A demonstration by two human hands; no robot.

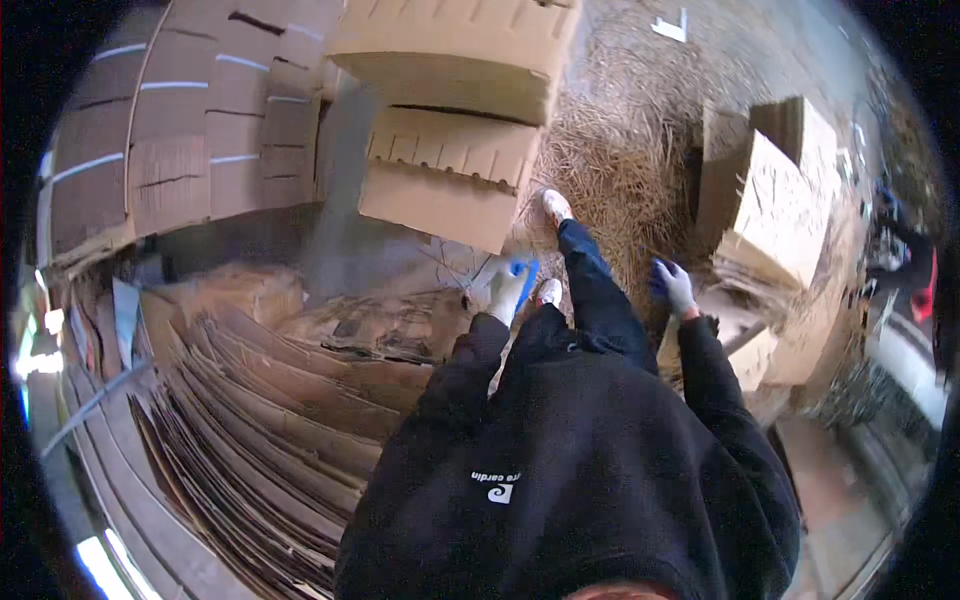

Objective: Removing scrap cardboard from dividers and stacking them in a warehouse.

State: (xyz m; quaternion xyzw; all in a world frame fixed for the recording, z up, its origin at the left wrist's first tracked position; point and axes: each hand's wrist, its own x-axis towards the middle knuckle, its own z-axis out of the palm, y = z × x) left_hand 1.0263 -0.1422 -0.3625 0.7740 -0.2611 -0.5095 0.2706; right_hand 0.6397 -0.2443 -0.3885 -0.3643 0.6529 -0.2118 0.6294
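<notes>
My left hand [503,292], in a pale glove, hangs in front of my body near the lower edge of a cardboard stack. Its fingers look curled in, and a bright blue strip [527,283] shows along them; what kind of thing it is I cannot make out. My right hand [674,286], in a pale glove with dark blue fingers, hangs open with nothing in it. It is nearest to a leaning pile of cardboard [775,215] on the right. Ahead on the left stands a tall stack of folded brown cardboard boxes [440,185].
Straw-like scraps [630,170] cover the floor ahead of my feet. Bundled cardboard [180,110] with white straps forms a wall at far left. Many flat cardboard sheets [270,430] stand packed at near left. Another person [915,270] is at the far right, blurred.
</notes>
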